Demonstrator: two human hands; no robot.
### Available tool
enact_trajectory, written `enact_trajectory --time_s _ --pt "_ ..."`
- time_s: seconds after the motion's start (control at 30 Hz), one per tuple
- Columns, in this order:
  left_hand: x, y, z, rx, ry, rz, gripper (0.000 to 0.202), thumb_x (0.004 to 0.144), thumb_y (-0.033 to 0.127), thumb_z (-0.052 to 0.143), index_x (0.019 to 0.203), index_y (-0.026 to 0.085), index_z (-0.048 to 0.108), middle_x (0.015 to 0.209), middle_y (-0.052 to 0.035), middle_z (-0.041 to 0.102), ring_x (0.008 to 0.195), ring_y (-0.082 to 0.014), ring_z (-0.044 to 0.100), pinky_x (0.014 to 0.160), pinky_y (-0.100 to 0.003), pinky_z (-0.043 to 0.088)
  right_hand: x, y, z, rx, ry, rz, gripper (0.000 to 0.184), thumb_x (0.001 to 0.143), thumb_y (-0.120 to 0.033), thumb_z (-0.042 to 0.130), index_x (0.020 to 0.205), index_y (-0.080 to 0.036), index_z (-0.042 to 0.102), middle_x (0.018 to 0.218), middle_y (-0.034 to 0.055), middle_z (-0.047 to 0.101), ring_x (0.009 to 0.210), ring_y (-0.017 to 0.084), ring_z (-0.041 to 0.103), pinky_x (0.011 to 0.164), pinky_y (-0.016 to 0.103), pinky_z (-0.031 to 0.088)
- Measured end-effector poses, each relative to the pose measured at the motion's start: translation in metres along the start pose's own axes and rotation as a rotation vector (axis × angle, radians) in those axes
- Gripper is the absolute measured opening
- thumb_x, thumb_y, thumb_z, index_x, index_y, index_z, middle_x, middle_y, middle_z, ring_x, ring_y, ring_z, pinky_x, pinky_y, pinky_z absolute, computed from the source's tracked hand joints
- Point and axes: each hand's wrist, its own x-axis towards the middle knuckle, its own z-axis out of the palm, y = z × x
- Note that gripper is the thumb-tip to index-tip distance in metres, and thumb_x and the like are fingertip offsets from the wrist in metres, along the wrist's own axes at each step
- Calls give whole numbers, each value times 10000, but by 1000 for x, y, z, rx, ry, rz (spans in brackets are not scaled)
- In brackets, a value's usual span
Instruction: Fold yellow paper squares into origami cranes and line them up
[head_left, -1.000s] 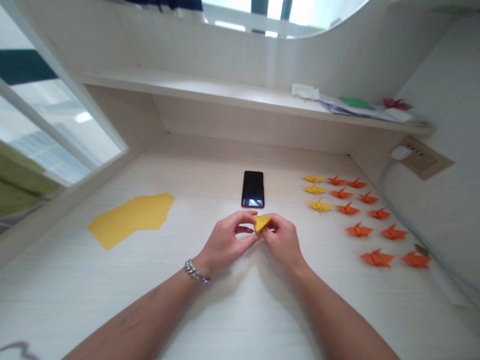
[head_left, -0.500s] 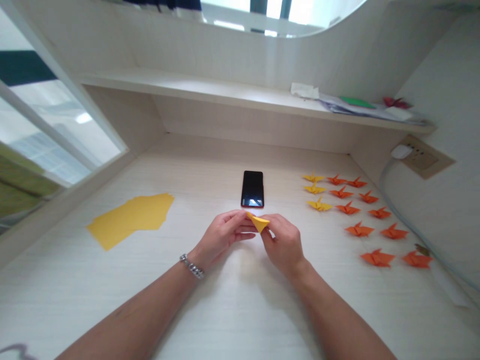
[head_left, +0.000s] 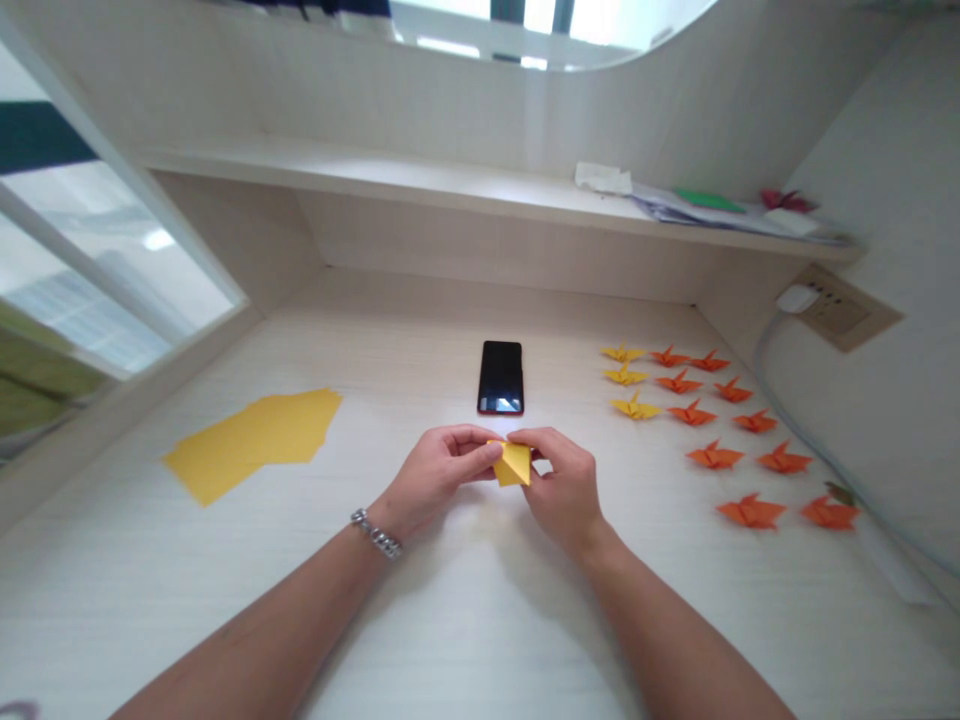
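Between my two hands is a small folded yellow origami paper (head_left: 513,466), held just above the white desk. My left hand (head_left: 442,468), with a chain bracelet at the wrist, pinches its left side with the thumb on top. On the other side, my right hand (head_left: 564,474) grips the paper's right edge; some of its fingers are hidden behind it. A black phone (head_left: 501,378) lies just beyond my hands. Finished yellow paper cranes (head_left: 635,407) and several orange paper cranes (head_left: 715,456) stand in rows to the right.
A fanned stack of yellow paper sheets (head_left: 255,438) lies at the left. Along the right wall, a cable (head_left: 795,425) runs from a wall socket (head_left: 846,308). Papers (head_left: 675,205) rest on the shelf (head_left: 420,190) above the desk's back.
The folded paper has been turned and opened out, from a narrow pointed shape to a broader, squarer face. My left thumb now presses on its front. The camera view has shifted slightly.
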Motion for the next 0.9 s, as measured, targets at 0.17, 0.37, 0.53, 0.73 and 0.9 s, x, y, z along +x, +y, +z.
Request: enact_trajectory --time_s 0.17,0.37,0.53,0.73,0.9 --pt "0 1 -5 4 8 -37 207 731 296 719 862 136 703 854 -80 706 783 -180 653 734 -307 533 3 3 6 331 25 322 219 713 -161 619 923 -201 667 848 36 704 745 178 668 642 281 551" --pt "0 3 -8 38 22 -15 247 709 319 734 873 136 710 855 -95 718 783 -200 663 735 -328 537 6 10 9 555 27 444 247 647 -160 662 894 -178 663 817 40 709 742 186 674 639 284 548" --pt "0 4 -8 66 21 8 227 722 310 725 861 131 712 840 -97 721 775 -199 665 721 -319 542 7 10 10 619 40 466 234 637 -156 684 869 -174 670 802 38 713 731 187 677 640 286 544" --pt "0 5 -10 68 40 -7 236 705 324 736 833 127 714 816 -97 723 744 -205 669 706 -333 549 6 11 10 632 42 493 227 623 -180 718 845 -171 676 803 47 723 709 192 683 624 289 546" --pt "-1 7 -10 67 51 -38 233 682 332 753 789 129 715 778 -90 722 713 -202 668 687 -332 550 6 10 12 647 53 509 218 612 -203 734 821 -173 678 791 48 728 696 196 687 633 304 553"
